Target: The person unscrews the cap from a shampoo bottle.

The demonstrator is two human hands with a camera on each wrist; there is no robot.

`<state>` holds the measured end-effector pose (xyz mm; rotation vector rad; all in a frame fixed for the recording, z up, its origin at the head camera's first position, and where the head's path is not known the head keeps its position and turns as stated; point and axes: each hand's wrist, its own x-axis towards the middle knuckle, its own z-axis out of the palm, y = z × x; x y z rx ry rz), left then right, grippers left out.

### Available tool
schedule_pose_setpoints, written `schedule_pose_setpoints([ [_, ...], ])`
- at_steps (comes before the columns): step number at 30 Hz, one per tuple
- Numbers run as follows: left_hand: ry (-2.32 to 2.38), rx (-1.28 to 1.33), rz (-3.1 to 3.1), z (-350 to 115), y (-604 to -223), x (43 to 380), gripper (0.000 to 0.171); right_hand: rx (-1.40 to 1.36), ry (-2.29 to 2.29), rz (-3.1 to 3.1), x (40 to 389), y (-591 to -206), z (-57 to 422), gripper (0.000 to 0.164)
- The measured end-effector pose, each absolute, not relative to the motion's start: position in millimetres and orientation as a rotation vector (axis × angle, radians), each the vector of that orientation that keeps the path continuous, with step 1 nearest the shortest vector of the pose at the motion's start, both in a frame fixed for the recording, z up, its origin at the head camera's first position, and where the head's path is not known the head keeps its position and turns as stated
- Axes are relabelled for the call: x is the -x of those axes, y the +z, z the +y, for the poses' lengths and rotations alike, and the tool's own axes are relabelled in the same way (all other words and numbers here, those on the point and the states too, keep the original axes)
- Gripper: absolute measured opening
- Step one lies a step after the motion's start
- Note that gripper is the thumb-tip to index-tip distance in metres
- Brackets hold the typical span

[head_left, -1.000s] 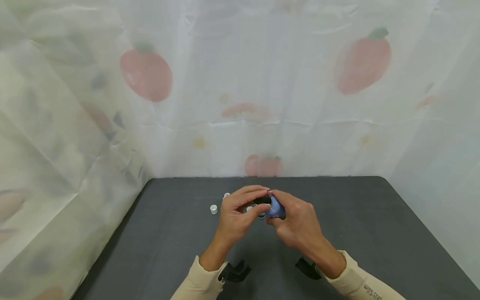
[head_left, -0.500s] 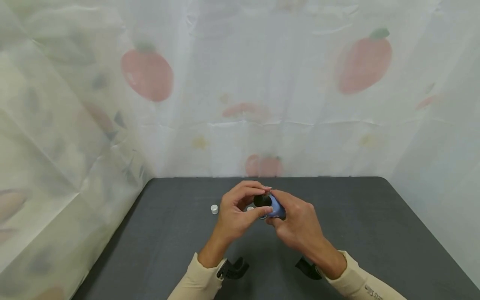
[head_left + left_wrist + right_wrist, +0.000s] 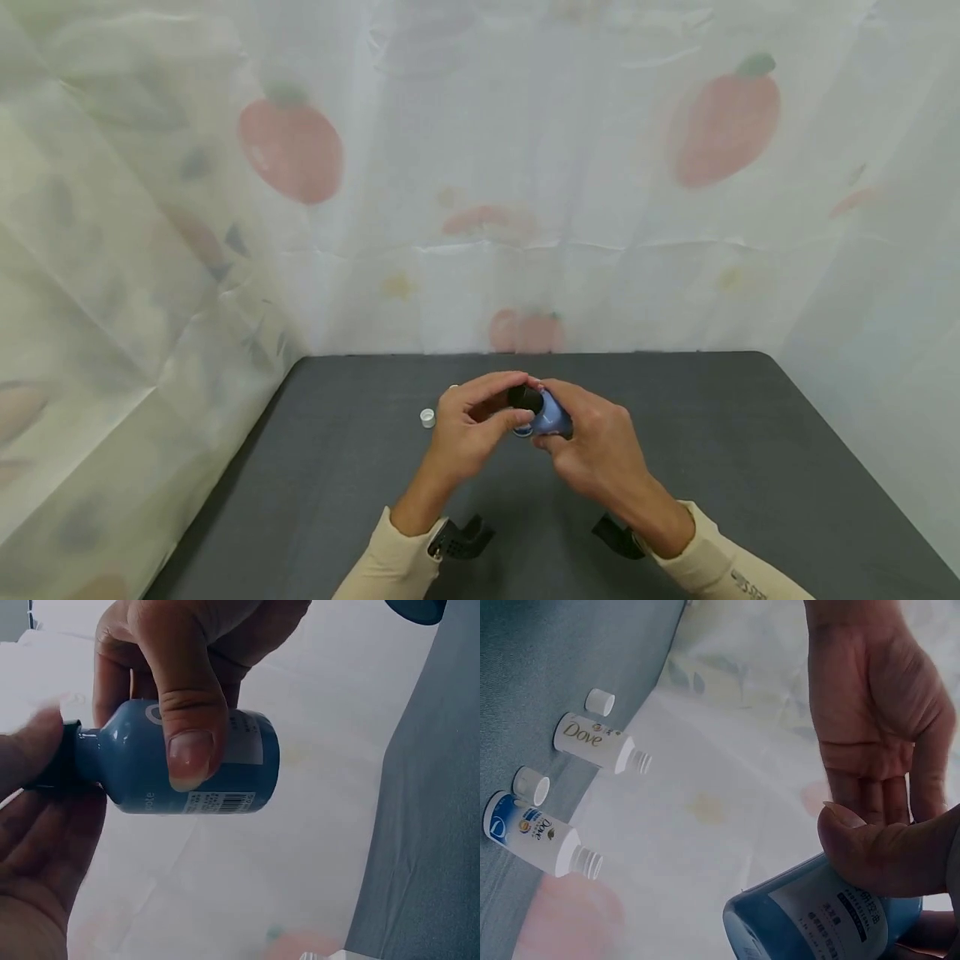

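A small blue bottle (image 3: 553,414) with a black cap (image 3: 525,398) is held off the table, tilted on its side. My right hand (image 3: 603,442) grips the bottle's body, its thumb lying across the label in the left wrist view. My left hand (image 3: 465,433) pinches the cap between thumb and fingers; the thumb looks blurred in the left wrist view. The right wrist view shows printed text on the bottle (image 3: 810,919), while its cap end is hidden there behind the right hand.
Two open white Dove bottles, one plain (image 3: 592,742) and one with a blue base (image 3: 540,832), stand beyond the hands. Beside them lie a white cap (image 3: 600,702) and another white cap (image 3: 531,786). Under everything is a dark grey table (image 3: 360,500), with a printed curtain (image 3: 622,167) behind.
My left hand's fingers lift slightly round the black cap, then come down lower over it. The right hand and the bottle stay almost in place.
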<state>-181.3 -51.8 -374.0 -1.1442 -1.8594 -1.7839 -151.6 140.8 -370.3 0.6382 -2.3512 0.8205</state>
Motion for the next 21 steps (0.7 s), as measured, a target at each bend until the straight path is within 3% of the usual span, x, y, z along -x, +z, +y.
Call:
schedule_pose_setpoints([
  [14,-1.752,1.114,-1.781,-43.1,-374.9,182.1,0.031,-0.654,0.836,-2.367,153.5,-368.3,140.8,0.059],
  [21,-1.652,1.114,-1.874,-47.1,-374.3,182.1,0.037,-0.630,0.831,-2.382,154.1,-369.6,142.4,0.061],
])
